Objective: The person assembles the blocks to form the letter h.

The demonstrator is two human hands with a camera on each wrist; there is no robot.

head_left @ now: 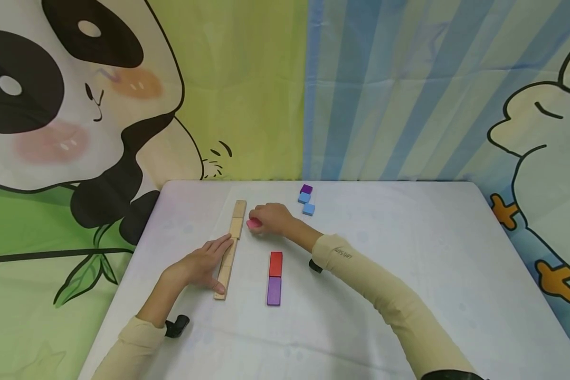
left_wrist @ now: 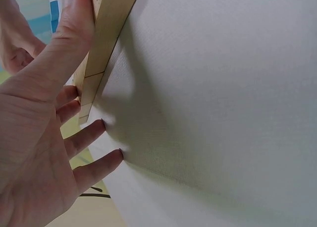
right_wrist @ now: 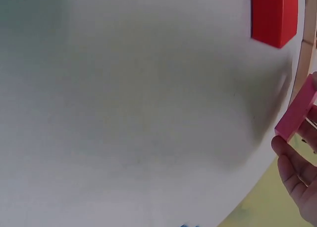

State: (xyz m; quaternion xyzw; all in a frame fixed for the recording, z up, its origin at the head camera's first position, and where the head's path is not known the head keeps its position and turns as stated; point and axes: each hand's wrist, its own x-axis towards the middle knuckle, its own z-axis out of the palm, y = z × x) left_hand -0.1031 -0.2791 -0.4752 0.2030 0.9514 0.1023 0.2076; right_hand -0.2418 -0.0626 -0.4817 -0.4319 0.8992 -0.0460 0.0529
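Note:
My right hand (head_left: 272, 217) pinches a pink block (right_wrist: 296, 110) between thumb and fingers, just right of a row of plain wooden blocks (head_left: 236, 228). The row runs end to end, slanting away from me on the white table. Along its near half rests my left hand (head_left: 199, 266), its thumb by the near end and its fingertips farther up. In the left wrist view those fingers (left_wrist: 85, 139) are spread and fairly straight. A red block (head_left: 275, 264) and a purple block (head_left: 274, 291) lie end to end to the right of the row.
Near the far edge of the white table (head_left: 385, 221) sit two small blue blocks (head_left: 309, 209) and a dark purple one (head_left: 306, 188). Behind the table hangs a printed cloth (head_left: 247, 95) with cartoon animals.

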